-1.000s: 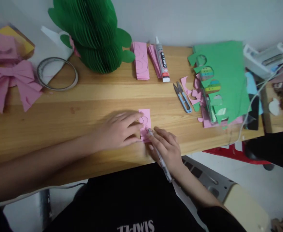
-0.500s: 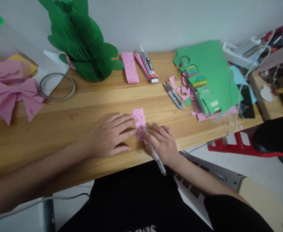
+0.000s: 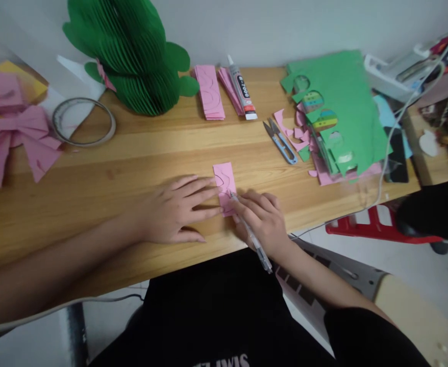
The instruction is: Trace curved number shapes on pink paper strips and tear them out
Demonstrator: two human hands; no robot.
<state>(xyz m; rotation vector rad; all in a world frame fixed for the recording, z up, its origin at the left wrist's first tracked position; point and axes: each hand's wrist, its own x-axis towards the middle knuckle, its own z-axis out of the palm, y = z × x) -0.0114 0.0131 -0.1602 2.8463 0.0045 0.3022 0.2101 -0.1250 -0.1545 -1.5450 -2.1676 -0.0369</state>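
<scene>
A small pink paper strip point(image 3: 224, 181) lies on the wooden table point(image 3: 132, 168) near its front edge, with curved pen lines on it. My left hand point(image 3: 174, 209) lies flat on the table, fingers stretched out, fingertips pressing the strip's left edge. My right hand point(image 3: 264, 219) is closed round a clear pen point(image 3: 251, 235), whose tip touches the strip's lower part.
At the back stand a green honeycomb paper cactus point(image 3: 132, 51), a stack of pink strips point(image 3: 208, 92) and a glue tube point(image 3: 241, 89). Small snips point(image 3: 281, 140) lie beside pink scraps and green sheets point(image 3: 342, 107). A tape ring point(image 3: 83, 122) and pink bow point(image 3: 13, 137) sit left.
The view has shifted slightly. Both hands stay on the pink strip; the pen tip has moved a little along the drawn line.
</scene>
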